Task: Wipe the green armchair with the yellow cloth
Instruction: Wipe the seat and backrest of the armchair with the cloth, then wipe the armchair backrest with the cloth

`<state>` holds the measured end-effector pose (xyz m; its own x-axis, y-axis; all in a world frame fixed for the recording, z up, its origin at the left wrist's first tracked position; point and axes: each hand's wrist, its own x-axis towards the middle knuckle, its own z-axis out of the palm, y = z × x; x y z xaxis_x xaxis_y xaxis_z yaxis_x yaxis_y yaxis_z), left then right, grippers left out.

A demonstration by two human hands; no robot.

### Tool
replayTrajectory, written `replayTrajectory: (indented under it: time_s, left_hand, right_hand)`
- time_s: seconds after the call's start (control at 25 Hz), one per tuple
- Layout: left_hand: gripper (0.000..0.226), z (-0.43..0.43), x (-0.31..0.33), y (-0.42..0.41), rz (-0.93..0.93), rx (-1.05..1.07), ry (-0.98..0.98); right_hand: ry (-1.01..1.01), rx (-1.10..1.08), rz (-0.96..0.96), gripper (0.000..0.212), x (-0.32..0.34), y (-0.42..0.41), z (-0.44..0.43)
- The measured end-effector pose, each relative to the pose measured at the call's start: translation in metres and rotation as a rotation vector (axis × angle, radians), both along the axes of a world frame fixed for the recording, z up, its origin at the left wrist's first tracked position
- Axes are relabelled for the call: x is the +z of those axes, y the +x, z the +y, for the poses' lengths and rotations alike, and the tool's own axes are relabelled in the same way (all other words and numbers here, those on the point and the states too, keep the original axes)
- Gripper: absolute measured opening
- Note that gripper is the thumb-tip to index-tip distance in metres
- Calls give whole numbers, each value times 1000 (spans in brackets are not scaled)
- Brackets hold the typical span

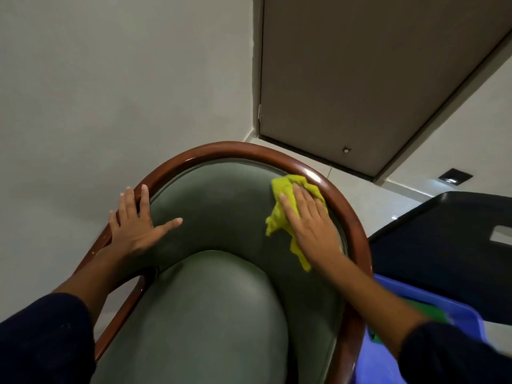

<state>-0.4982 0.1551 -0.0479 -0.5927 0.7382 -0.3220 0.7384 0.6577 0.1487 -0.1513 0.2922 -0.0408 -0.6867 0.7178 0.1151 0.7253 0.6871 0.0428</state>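
Soft, light yellow cloth (279,214) lies crumpled under the flat right hand (310,214) near the armchair (221,200) backrest's right edge; left hand (133,217) braces, spread wide.

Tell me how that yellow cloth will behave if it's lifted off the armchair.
The yellow cloth is crumpled, with a loose tail hanging below the right hand, so it will likely flop and drape rather than hold shape. It looks thin and probably light. Pressed flat on the smooth green armchair, it should slide easily.

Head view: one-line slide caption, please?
Right hand presses crumpled yellow cloth on green padded armchair backrest; left hand braces wooden rim.
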Motion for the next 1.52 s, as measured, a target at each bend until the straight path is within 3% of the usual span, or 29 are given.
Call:
replayTrajectory:
  time_s: [0.08,0.16,0.24,0.28,0.36,0.4,0.64,0.76,0.88,0.96,1.04,1.2,1.36,1.52]
  left_hand:
    - [110,-11,23,22,-43,29,-7]
    - [88,-33,38,65,-88,-8,106]
    - [44,-55,59,124,-384,25,218]
    - [25,-65,73,153,-602,88,241]
    - [39,-77,109,196,-912,172,255]
    - [47,-86,126,210,-978,170,261]
    - [34,-170,200,255,-814,-131,579]
    - [25,-195,228,287,-577,-351,588]
    - [24,-205,248,325,-378,-572,537]
    - [22,-207,251,344,-456,-568,591]
    - [21,-204,241,359,-644,-468,633]
    - [38,-188,185,396,-972,-371,413]
    - [34,-163,113,464,-953,-348,139]
    - [36,-147,58,497,-1124,-80,122]
  right_hand:
    - [-115,-158,49,96,6,37,-46]
    - [-385,-244,255,85,19,55,-85]
    - [-656,-273,544,70,41,64,-120]
    - [-686,-231,621,64,53,67,-137]
    - [-684,-103,667,59,75,69,-173]
    - [-658,-34,671,58,84,70,-191]
    - [-438,187,678,69,147,106,-282]
    - [-421,95,685,82,187,145,-287]
    - [-447,81,586,63,228,172,-266]
    - [-594,113,523,28,245,182,-255]
    - [-666,142,536,13,249,195,-247]
    - [-702,148,555,18,236,246,-232]
    - [-763,10,717,11,208,307,-201]
    - [-869,-412,738,16,124,388,-171]
